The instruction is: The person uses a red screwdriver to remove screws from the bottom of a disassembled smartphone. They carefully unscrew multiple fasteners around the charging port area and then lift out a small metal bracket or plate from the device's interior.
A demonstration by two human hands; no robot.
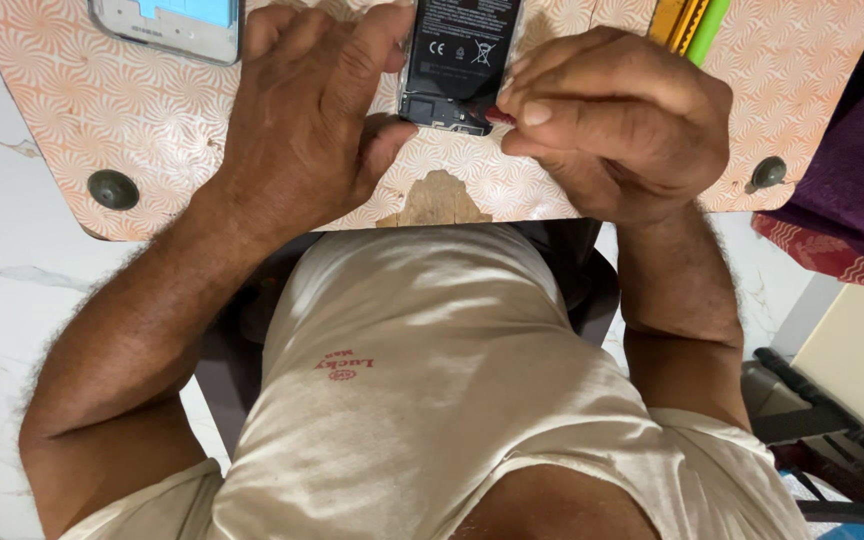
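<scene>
Lying opened, back upward, on the small patterned table (152, 120), close to the middle of its near edge: a phone with its rear cover off (457, 65), dark battery exposed, lower circuit section showing just above the worn patch in the table's surface (437, 200). Pinching a thin red-tipped tool (499, 116) between thumb and forefinger of the right hand (617, 115), remaining fingers curled tight together beneath, tip of the tool set against the phone's lower right corner. Steadying the phone from the other side with the left hand (307, 110): thumb stretched along the phone's left edge, heel and palm resting flat on the table, other fingers reaching up past the top of the view, so cannot tell whether spread or closed. Resting toward the table's far left corner, well apart from the opened phone, a second device frame, pale with a blue panel (167, 25), cut off by the top of the view. Poking in at the far right corner, a yellow tool (677, 20) just beside a green stick (709, 25). Fixed near both near corners of the table, round dark knobs (113, 188). Below the near edge, a cream shirt (432, 400) filling the foreground; off to the right, purple cloth (862, 160) over a red patterned cushion (822, 250).
</scene>
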